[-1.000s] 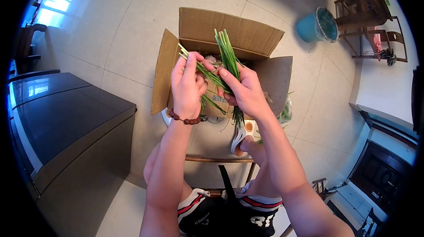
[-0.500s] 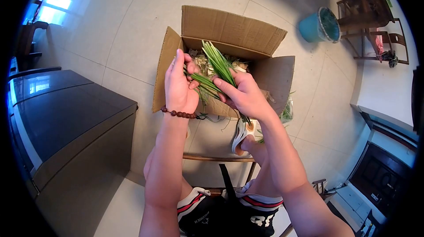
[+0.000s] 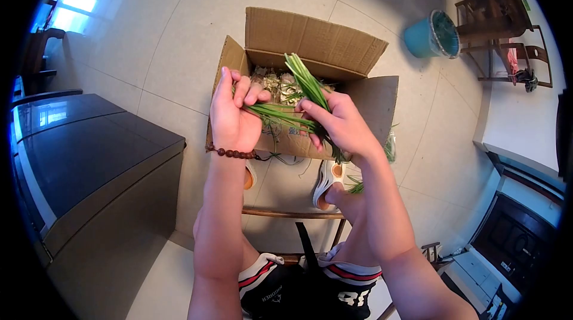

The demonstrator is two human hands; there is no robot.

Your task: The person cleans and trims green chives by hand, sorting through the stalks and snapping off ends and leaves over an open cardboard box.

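Observation:
A bunch of long green chives (image 3: 306, 80) is gripped in my right hand (image 3: 346, 122), pale stem ends pointing up and away, dark leaf tips hanging below the fingers. Some of the strands stretch sideways to my left hand (image 3: 236, 114), whose curled fingers are closed on their ends, palm turned up. Both hands are above an open cardboard box (image 3: 316, 31) on the floor. Inside it lie pale, dry-looking scraps (image 3: 276, 85) and bits of green, partly hidden by my hands and the chives. A beaded bracelet (image 3: 236, 153) circles my left wrist.
More green leaves (image 3: 356, 186) lie on the floor by my sandal (image 3: 325, 186). A lined blue bucket (image 3: 421, 38) is at the upper right, near wooden furniture (image 3: 495, 13). A dark, box-shaped cabinet (image 3: 101, 141) stands at the left. A wooden bar (image 3: 292, 214) crosses before my legs.
My left hand has moved left and slightly down, its strands now drawn out more between the hands. My right hand has shifted a little to the right with the bunch.

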